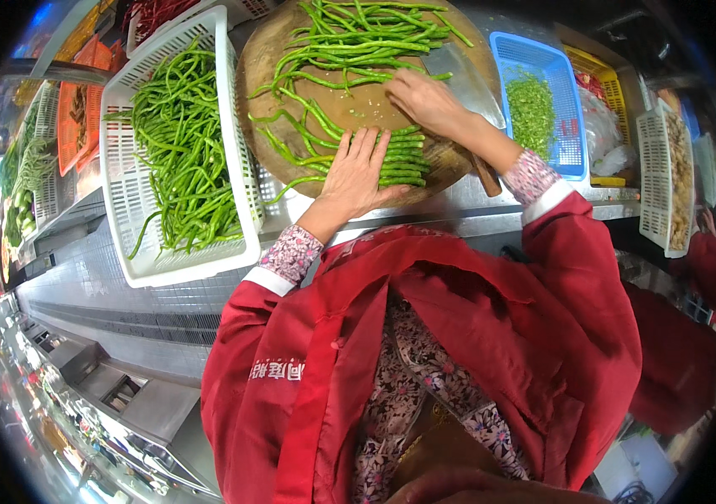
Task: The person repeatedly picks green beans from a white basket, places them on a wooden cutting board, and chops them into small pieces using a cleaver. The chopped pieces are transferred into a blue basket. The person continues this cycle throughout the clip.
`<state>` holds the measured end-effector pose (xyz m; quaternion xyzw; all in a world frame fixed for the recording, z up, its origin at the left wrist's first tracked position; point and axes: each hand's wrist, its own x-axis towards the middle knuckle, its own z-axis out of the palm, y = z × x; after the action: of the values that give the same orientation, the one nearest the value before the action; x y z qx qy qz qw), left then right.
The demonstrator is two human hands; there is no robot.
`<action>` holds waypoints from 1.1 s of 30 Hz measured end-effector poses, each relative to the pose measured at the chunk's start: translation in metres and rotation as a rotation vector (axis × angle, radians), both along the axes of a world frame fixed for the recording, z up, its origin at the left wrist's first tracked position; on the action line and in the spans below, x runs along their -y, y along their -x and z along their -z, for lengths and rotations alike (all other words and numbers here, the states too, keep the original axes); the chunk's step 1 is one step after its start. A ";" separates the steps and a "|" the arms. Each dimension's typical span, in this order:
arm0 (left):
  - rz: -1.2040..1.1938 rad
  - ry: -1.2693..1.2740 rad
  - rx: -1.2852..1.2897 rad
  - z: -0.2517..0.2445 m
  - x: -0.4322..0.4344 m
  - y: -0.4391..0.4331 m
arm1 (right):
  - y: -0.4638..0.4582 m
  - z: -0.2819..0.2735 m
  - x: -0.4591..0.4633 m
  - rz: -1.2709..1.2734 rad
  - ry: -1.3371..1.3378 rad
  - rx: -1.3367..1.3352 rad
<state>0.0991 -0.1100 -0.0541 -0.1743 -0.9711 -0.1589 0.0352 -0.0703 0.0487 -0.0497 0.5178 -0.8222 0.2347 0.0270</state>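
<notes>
A round wooden chopping board (358, 104) lies before me with two groups of long green beans. My left hand (358, 170) presses down on the nearer bundle of beans (405, 160), whose ends line up to the right. Over the board's middle, my right hand (424, 101) has curled fingers close to the farther pile of beans (364, 44). Whether it pinches a bean is hidden. A cleaver (462, 75) rests flat on the board's right side, its wooden handle (486, 175) pointing toward me under my right forearm.
A white plastic basket (241, 126) heaped with long beans stands left of the board. To the right are a blue basket (575, 145) of chopped greens, a yellow crate (613, 75) with plastic bags, and a white basket (651, 170). Another person's red sleeve (714, 264) shows far right.
</notes>
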 end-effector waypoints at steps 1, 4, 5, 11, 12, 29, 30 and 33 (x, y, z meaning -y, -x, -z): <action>0.004 0.027 0.006 -0.001 0.000 0.000 | 0.004 0.003 0.010 0.055 0.074 -0.077; 0.036 0.127 0.017 -0.005 0.001 0.003 | 0.013 0.009 0.035 0.135 -0.045 -0.131; 0.054 0.147 0.034 -0.006 0.003 0.005 | 0.015 0.007 0.038 0.115 -0.033 -0.123; 0.050 0.126 0.106 -0.006 0.005 0.007 | 0.060 -0.034 0.041 0.097 0.193 -0.108; 0.042 0.105 0.086 -0.005 0.004 0.006 | 0.072 -0.039 0.042 0.152 0.136 -0.071; -0.039 0.065 0.018 0.004 -0.001 0.008 | 0.051 -0.035 -0.025 0.095 -0.341 -0.254; -0.042 0.064 0.033 0.003 -0.002 0.008 | 0.042 -0.030 -0.032 0.107 -0.385 -0.266; -0.016 0.131 0.058 0.001 -0.002 0.009 | 0.031 -0.017 -0.041 0.056 -0.312 -0.346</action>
<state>0.0902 -0.1083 -0.0546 -0.1636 -0.9815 -0.0994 -0.0031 -0.1011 0.0900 -0.0325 0.5254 -0.8456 0.0117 0.0935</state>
